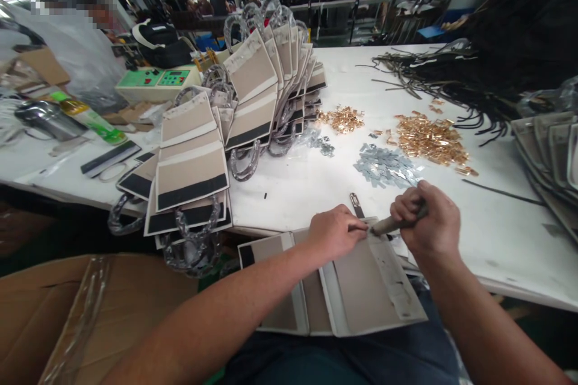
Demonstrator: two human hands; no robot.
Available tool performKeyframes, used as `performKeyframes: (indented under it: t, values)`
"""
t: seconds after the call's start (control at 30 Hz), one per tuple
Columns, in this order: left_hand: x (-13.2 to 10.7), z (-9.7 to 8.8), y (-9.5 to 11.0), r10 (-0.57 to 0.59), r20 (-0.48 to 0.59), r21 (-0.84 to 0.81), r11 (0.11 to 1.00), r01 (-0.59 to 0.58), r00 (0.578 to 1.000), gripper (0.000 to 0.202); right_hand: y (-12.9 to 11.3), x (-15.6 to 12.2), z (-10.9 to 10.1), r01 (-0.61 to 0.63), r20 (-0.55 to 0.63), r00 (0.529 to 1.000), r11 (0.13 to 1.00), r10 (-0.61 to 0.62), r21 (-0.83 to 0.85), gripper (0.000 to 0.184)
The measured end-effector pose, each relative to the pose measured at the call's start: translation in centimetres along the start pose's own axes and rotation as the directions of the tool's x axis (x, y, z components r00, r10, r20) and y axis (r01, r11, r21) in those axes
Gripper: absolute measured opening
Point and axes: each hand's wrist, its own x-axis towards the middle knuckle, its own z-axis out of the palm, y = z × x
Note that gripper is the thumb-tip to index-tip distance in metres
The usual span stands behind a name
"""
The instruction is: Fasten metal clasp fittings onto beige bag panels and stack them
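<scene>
A beige bag panel with pale strips lies over my lap and the table's front edge. My left hand is closed at its upper edge, fingers pinched on the panel near a pale strip. My right hand is wrapped round a hand tool with a thick grey-brown handle. The tool's end meets the panel right beside my left fingertips; its tip is too small to make out. Just beyond the panel edge, a dark strap end with a metal buckle sticks out onto the table.
Piles of gold metal pieces and flat silver plates lie on the white table. Stacked bag panels with plastic-wrapped handles stand left. Dark straps spread at right. A cardboard box is at lower left.
</scene>
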Motion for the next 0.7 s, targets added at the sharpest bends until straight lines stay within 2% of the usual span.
performKeyframes:
  t: [0.07,0.17,0.27,0.37,0.47,0.57,0.63,0.7]
  values:
    - [0.2,-0.2,0.1,-0.003,0.023,0.015,1.0,0.003,1.0,0.018,-0.1,-0.6,0.7,0.046,0.08,0.996,0.987,-0.034,-0.153,0.044]
    - [0.6,-1.2,0.3,-0.062,0.075,0.033,0.998,0.06,0.995,0.021,-0.4,-1.3,1.9,0.119,0.257,0.966,0.879,0.004,-0.462,0.047]
    - [1.3,-2.5,0.8,-0.185,0.146,0.025,0.983,0.183,0.972,0.039,-0.5,-1.7,2.4,0.168,0.333,0.942,0.799,0.042,-0.577,0.048]
    - [1.8,-3.2,1.4,-0.248,0.202,0.087,0.968,0.235,0.947,0.036,-0.3,-1.8,1.7,0.15,0.335,0.941,0.825,0.05,-0.544,0.048]
    - [2.4,-3.1,1.8,-0.28,0.228,0.152,0.956,0.25,0.933,0.034,-0.8,-1.8,1.5,0.124,0.298,0.954,0.886,0.017,-0.448,0.047]
    - [3.0,-2.7,1.7,-0.301,0.23,0.162,0.95,0.268,0.926,0.035,-2.7,-1.8,2.5,0.174,0.23,0.967,0.946,-0.111,-0.273,0.047]
    - [3.2,-2.6,1.5,-0.301,0.235,0.16,0.95,0.269,0.924,0.033,-3.8,-1.9,3.4,0.262,0.216,0.95,0.953,-0.227,-0.153,0.045]
    - [3.2,-2.7,1.3,-0.304,0.239,0.152,0.95,0.274,0.922,0.032,-3.9,-2.1,3.9,0.315,0.228,0.933,0.938,-0.279,-0.142,0.046]
